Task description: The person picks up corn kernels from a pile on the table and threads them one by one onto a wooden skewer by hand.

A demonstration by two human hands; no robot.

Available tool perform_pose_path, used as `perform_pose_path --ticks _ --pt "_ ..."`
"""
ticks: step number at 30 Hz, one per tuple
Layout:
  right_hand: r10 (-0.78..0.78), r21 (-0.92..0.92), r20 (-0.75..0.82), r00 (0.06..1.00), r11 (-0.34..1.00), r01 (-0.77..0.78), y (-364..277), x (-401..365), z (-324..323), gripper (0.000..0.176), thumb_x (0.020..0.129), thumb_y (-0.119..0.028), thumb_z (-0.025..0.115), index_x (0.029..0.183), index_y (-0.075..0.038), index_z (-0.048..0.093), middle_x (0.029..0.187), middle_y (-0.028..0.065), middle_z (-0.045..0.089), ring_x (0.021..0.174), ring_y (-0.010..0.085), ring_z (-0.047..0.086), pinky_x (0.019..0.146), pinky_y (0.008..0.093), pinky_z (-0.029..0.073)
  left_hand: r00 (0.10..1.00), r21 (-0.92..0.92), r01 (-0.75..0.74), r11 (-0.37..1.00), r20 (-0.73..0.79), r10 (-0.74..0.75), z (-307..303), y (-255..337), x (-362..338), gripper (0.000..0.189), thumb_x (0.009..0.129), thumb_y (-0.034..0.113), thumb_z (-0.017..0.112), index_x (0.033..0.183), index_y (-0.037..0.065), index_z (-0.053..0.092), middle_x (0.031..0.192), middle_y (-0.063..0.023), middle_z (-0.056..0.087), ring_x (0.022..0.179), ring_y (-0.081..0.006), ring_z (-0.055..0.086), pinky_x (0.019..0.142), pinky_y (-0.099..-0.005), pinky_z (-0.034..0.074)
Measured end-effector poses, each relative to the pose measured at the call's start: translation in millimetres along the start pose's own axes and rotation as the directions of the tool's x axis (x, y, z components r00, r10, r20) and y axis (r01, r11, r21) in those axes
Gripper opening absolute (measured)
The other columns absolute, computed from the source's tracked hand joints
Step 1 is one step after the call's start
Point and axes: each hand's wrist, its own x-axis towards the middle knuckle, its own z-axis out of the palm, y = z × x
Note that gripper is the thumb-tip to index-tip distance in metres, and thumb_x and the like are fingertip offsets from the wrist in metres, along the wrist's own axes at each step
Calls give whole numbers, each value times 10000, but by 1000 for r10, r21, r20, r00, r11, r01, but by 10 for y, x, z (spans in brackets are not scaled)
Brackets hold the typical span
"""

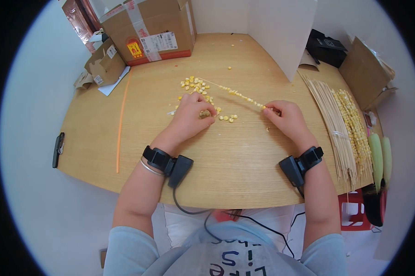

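Observation:
My right hand (pixel 288 118) pinches the near end of a thin wooden skewer (pixel 208 82), which slants up to the left above the table. Yellow corn kernels (pixel 241 95) are threaded along much of it; its far tip is bare. My left hand (pixel 187 115) is curled low over the table, thumb and forefinger tips close together. Whatever is between those tips is too small to make out. Loose corn kernels (pixel 192 83) lie in a pile just beyond and around the left hand, and several kernels (pixel 228 118) sit to its right.
At the right lie a bundle of bare skewers (pixel 334 129), kernel-covered skewers (pixel 354 126) and corn cobs in husk (pixel 376 154). A large cardboard box (pixel 147 30) and a small open box (pixel 105 63) stand back left. A white panel (pixel 281 34) rises at the back. An orange strip (pixel 122 122) lies left.

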Motion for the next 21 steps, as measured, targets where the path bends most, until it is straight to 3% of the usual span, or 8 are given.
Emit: perform_pose_path --ticks 8,11,13,17,19,21 --pt "32 -9 21 999 999 -32 -27 -1 -16 255 800 -254 590 886 -24 657 783 144 642 734 254 604 667 341 469 999 24 28 999 23 -29 -11 -6 10 107 689 125 682 726 77 594 855 -58 490 927 -239 420 814 -314 370" --pt "14 -1 9 1000 1000 -14 -14 -3 -9 254 801 -255 589 887 -26 658 776 143 640 728 254 602 665 341 468 995 69 -50 996 -80 55 -9 -35 15 95 697 114 667 727 69 588 824 -54 512 853 -207 464 753 -300 396" --pt "30 -3 15 999 1000 -30 -23 -3 -16 253 801 -256 589 886 -28 658 774 141 640 725 254 601 664 341 468 972 -147 216 965 -62 -227 -70 18 35 80 728 98 648 759 63 583 800 -25 539 763 -143 497 678 -261 413" --pt "15 -18 11 1000 1000 -15 -22 0 -17 252 799 -255 590 886 -29 659 774 141 640 725 256 601 661 342 468 944 -300 257 919 -125 -305 -61 -72 60 94 757 87 643 810 50 575 788 -1 551 722 -91 503 645 -217 417" --pt "0 -21 3 1000 1000 0 -34 -2 -22 247 797 -250 589 880 -28 658 775 141 640 723 257 599 655 343 466 903 -449 181 875 -277 -329 -21 -152 73 113 769 69 639 852 36 570 796 2 553 741 -73 500 662 -207 429" --pt "-13 -14 6 1000 1000 13 -25 0 -17 245 796 -247 589 879 -27 658 776 140 639 720 255 598 654 341 466 879 -449 201 870 -310 -363 -10 -247 82 124 768 62 640 866 29 573 795 -1 555 740 -70 502 665 -206 434"
